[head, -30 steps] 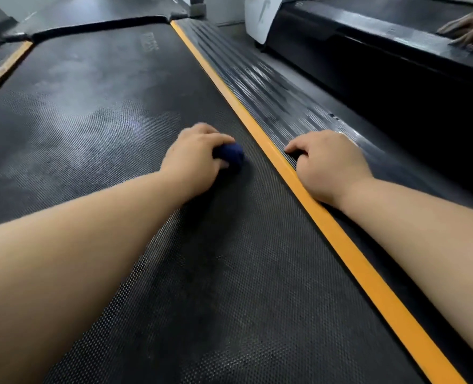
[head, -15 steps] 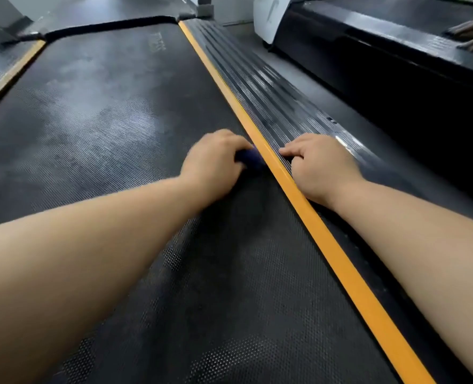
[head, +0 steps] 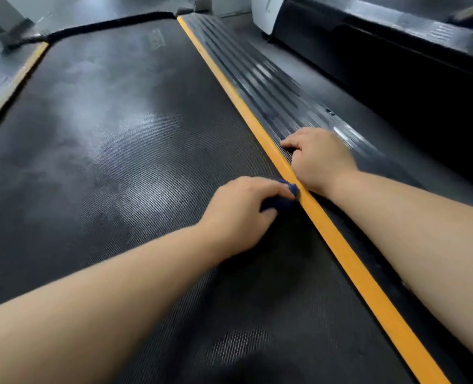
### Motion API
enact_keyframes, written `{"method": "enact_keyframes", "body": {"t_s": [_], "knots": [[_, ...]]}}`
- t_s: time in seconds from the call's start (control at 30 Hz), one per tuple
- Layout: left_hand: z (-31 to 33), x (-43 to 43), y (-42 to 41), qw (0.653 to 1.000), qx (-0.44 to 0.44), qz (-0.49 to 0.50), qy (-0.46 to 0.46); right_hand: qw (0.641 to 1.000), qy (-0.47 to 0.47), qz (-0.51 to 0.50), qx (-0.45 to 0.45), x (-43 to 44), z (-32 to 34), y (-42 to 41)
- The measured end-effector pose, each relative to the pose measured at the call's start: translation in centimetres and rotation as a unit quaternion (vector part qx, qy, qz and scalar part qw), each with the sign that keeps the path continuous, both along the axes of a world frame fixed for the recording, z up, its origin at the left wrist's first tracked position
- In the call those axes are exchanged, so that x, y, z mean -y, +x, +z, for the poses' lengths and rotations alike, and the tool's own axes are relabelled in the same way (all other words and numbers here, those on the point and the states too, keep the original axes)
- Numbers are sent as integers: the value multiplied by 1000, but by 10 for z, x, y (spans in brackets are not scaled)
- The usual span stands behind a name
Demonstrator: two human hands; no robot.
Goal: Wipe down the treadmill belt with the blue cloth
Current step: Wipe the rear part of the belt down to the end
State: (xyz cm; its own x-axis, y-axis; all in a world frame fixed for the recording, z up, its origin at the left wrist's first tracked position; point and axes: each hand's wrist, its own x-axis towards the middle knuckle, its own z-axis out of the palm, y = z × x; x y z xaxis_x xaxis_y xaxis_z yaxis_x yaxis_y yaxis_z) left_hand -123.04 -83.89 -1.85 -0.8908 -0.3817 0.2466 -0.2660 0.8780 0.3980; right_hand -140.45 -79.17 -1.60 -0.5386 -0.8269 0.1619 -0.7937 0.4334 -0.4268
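Head view. A dark, textured rubber treadmill belt fills the centre and left of the frame, with pale sheen patches at mid-frame. An orange edge strip runs diagonally from top centre to lower right; a ribbed black side rail lies beyond it. The left hand, fingers clenched on a bunched dark-blue cloth, presses it to the belt against the strip. The right hand rests loosely curled on the rail, grasping nothing. A second black machine occupies the upper right.

treadmill belt: dark, textured | blue cloth on it, beside orange strip
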Motion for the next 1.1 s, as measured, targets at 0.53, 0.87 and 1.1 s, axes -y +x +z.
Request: {"method": "enact_keyframes", "body": {"t_s": [0.53, 0.87, 1.1], "knots": [[7, 32, -30, 986, 106, 125, -31, 994, 93, 20, -46, -58, 14, 34], [18, -63, 24, 986, 154, 55, -34, 992, 89, 45, -77, -109, 3, 27], [7, -70, -14, 963, 107, 248, 6, 995, -10, 34, -91, -105, -10, 24]]}}
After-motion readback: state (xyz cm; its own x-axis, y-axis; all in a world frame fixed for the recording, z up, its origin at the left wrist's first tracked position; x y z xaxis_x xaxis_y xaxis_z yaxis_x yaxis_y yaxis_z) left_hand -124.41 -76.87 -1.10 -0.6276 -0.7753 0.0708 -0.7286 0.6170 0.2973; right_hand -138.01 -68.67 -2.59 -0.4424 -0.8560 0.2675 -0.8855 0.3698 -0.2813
